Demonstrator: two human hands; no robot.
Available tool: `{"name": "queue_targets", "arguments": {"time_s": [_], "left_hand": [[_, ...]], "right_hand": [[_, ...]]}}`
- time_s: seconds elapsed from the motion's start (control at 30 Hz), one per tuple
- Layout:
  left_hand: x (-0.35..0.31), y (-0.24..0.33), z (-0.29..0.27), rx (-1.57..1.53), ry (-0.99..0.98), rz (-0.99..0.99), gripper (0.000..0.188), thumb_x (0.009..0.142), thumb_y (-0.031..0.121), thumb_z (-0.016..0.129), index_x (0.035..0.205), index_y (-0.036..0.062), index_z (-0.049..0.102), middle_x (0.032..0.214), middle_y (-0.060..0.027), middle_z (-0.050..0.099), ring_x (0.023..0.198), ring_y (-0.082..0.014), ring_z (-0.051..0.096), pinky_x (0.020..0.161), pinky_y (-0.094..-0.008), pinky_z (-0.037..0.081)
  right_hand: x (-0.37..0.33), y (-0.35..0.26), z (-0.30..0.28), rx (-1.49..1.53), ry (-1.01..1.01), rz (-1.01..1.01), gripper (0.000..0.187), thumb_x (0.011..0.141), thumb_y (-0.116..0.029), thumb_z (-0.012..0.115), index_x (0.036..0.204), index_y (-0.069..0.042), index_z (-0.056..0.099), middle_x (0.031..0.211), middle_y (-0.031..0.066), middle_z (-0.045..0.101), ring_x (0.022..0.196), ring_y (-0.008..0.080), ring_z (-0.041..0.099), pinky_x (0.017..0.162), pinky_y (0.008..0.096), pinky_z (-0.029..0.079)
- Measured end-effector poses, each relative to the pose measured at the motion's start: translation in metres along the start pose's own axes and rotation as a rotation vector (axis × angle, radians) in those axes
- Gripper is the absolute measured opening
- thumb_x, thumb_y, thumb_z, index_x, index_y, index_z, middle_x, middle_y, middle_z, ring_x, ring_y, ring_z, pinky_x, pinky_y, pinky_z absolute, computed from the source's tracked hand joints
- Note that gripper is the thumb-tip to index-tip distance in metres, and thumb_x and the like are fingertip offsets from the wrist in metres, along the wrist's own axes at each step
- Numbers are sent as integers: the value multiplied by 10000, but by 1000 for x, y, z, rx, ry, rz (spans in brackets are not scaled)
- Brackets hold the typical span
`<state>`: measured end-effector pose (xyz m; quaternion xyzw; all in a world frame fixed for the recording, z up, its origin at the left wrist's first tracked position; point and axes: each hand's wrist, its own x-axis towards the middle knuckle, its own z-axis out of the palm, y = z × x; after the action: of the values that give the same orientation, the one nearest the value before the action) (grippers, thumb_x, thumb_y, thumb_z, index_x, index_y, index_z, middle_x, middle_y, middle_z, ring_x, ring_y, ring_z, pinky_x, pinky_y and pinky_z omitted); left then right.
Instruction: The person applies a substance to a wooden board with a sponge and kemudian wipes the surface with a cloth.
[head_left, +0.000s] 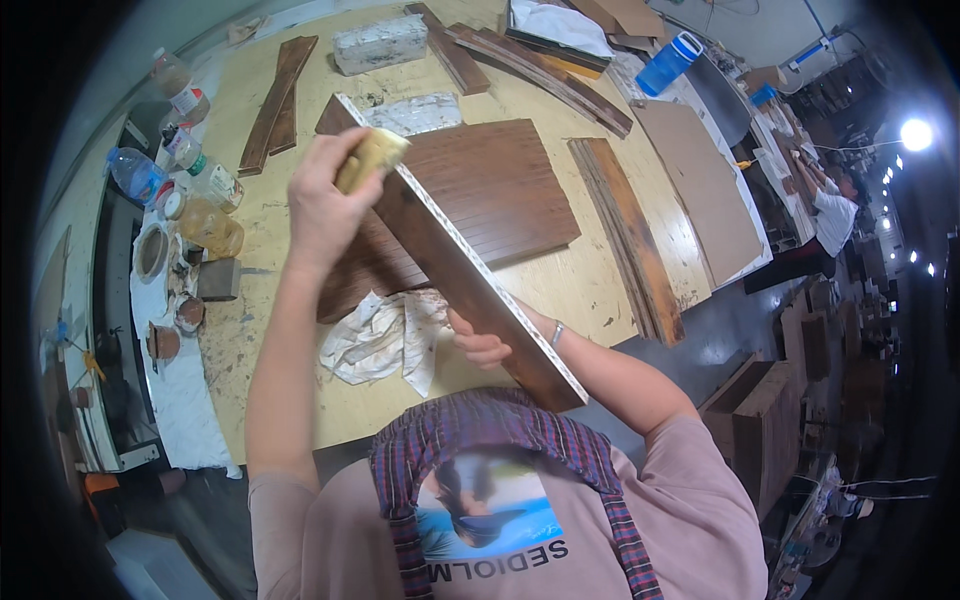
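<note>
My left hand (325,195) grips a yellow sponge (378,158) against the far end of a long brown wooden board (440,240). The board is tilted on edge and shows a pale, patchy narrow edge toward me. Its near end is held by my right hand (482,345), with fingers curled round the underside; the board hides part of that hand. Beneath it, a wide dark brown panel (500,180) lies on the table. A crumpled white cloth (375,340) with brown stains rests close to my right hand.
Narrow brown strips (630,235) lie on the stained table (540,305) to the right, with more at the back. Wrapped blocks (380,45) stand at the back. Bottles and jars (210,225) line the left edge. A blue bottle (668,63) is at far right; beyond, a person (832,215) works.
</note>
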<state>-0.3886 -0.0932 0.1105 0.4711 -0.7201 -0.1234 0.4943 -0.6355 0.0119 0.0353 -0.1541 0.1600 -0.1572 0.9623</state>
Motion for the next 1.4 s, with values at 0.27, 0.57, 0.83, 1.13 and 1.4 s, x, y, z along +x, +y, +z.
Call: {"name": "queue_targets", "arguments": {"time_s": [0.27,0.57,0.83,1.13,1.4], "left_hand": [[22,-86,-40,179,206,-129,378,766,154,743,1132,81,681,981,-111,654,906,-240,644,829,-330,510],[-29,-49,-23,-73,168,-249,397,783,48,732,1169,23,646,1040,-80,619,966,-177,599,852,-293,490],[-173,-107,-118,105,398,-583,390,816,13,705,1186,13,583,1084,-86,618,952,-158,591,834,-305,504],[-319,-154,-255,903,522,-998,337,780,207,755,1046,65,606,1010,-109,625,917,-294,611,805,-407,489],[-257,-123,-187,544,376,-691,338,810,125,712,1126,37,629,1085,-136,623,999,-324,597,887,-404,472]], "right_hand": [[-23,29,-5,106,-110,78,325,1018,-336,377,880,-64,487,545,9,390,391,87,353,396,249,264],[-19,24,-17,148,-158,-31,271,1017,-285,402,896,-58,486,574,-7,378,416,84,367,436,245,297],[-21,24,-27,169,-259,12,313,1018,-346,413,912,-64,494,582,3,410,438,110,418,463,269,318],[-22,32,-32,174,-161,68,317,1012,-336,398,953,-38,487,607,26,450,448,111,424,481,281,334],[-14,35,-36,351,-204,97,307,1019,-299,385,974,-1,443,648,63,474,476,133,468,487,293,370]]}}
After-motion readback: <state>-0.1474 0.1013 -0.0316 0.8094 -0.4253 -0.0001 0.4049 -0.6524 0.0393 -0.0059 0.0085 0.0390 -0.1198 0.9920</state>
